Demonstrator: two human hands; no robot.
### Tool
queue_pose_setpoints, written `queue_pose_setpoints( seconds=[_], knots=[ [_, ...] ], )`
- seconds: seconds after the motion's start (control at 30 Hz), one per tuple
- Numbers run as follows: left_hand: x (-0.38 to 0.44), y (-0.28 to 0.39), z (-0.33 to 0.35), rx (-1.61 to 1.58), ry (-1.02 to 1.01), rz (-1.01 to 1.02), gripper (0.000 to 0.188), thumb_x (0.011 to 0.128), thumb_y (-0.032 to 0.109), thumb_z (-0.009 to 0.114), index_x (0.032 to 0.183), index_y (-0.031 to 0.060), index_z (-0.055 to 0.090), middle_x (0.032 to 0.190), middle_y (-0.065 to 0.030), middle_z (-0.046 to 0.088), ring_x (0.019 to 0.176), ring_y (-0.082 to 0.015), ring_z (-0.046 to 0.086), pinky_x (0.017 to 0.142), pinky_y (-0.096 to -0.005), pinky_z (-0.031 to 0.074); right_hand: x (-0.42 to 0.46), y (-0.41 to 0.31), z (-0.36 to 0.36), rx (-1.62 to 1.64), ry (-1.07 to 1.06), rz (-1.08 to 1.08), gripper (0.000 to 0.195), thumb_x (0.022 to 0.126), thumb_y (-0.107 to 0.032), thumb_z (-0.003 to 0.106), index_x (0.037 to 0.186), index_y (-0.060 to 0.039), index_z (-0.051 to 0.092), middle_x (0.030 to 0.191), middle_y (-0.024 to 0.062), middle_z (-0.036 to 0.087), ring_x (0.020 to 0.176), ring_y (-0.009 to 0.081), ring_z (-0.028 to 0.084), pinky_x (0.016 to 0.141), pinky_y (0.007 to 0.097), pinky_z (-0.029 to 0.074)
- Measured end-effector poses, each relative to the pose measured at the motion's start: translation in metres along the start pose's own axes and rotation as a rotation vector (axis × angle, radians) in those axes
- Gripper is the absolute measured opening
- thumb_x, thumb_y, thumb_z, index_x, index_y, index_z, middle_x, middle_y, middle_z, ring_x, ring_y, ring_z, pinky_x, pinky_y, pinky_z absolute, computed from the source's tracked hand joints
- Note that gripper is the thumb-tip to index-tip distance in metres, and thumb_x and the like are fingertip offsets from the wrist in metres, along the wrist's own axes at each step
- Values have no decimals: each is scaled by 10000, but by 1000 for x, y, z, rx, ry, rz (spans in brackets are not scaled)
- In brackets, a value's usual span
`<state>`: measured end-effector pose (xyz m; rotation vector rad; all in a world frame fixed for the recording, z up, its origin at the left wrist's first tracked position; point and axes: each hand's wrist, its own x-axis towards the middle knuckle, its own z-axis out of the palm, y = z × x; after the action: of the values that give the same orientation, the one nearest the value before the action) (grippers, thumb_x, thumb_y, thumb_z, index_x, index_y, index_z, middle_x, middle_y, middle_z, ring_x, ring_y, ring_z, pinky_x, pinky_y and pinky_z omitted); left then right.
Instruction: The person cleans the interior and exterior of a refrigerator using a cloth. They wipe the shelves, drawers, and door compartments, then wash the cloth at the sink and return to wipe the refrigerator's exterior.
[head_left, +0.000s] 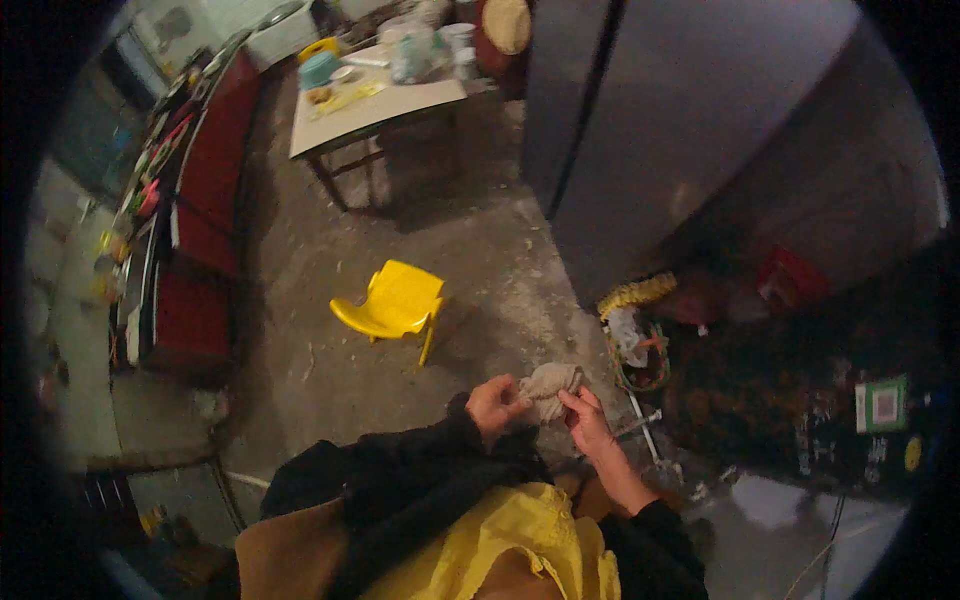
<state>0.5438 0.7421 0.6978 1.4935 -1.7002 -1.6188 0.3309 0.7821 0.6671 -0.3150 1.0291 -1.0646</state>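
Observation:
Between my two hands is a bunched beige cloth (551, 386), held out in front of my body above the floor. My left hand (496, 409) grips its left end with thumb and fingers. On the right side, my right hand (589, 424) pinches the cloth's lower edge between thumb and fingertips. The cloth's exact kind is hard to tell, as it is crumpled and slightly blurred. Dark sleeves cover both arms, and a yellow garment (517, 525) shows below them.
A small yellow plastic chair (397, 300) stands on the concrete floor (465, 247) ahead. Beyond it is a table (405, 105) with bowls and bags. Dark red cabinets (217, 165) line the left. A tall grey cabinet-like block (675, 112) and a basket (637, 352) are at right.

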Motion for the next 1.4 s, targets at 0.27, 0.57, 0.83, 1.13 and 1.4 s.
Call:
queue_pose_setpoints(
  seconds=[0.27,0.57,0.83,1.13,1.4],
  knots=[
    [-58,-75,-29,-750,294,-78,442,909,216,654,1276,50,471,1146,-102,600,1012,-203,590,881,-327,480,45,28,76,-495,-363,201,311,951,-227,583,1173,-11,573,1063,38,624,961,124,577,850,297,468],
    [-110,-190,-139,-779,684,-2,438,877,92,630,1286,24,486,1233,-88,569,1094,-199,553,930,-327,456,119,107,235,-896,-811,556,310,961,-285,555,1158,-60,633,966,-4,602,802,89,514,717,286,456],
    [-221,-278,-225,-785,1132,-247,430,875,107,644,1270,33,491,1124,-58,602,918,-171,579,794,-315,480,260,281,260,-526,-178,777,220,920,-225,596,955,-9,618,945,94,652,874,240,686,743,370,577],
    [-252,-353,-203,-657,1225,-464,485,854,158,679,1270,-8,493,1199,-102,579,1057,-208,557,912,-365,455,381,412,278,216,350,655,489,881,-294,665,1255,-59,454,1296,151,498,1151,317,537,943,480,473],
    [-200,-328,-206,-790,1032,-457,463,865,149,667,1271,-1,502,1198,-107,585,1049,-211,560,930,-349,435,422,360,305,396,587,79,480,876,-180,633,1301,-79,434,1228,140,546,1100,333,566,945,505,469]
  ],
)
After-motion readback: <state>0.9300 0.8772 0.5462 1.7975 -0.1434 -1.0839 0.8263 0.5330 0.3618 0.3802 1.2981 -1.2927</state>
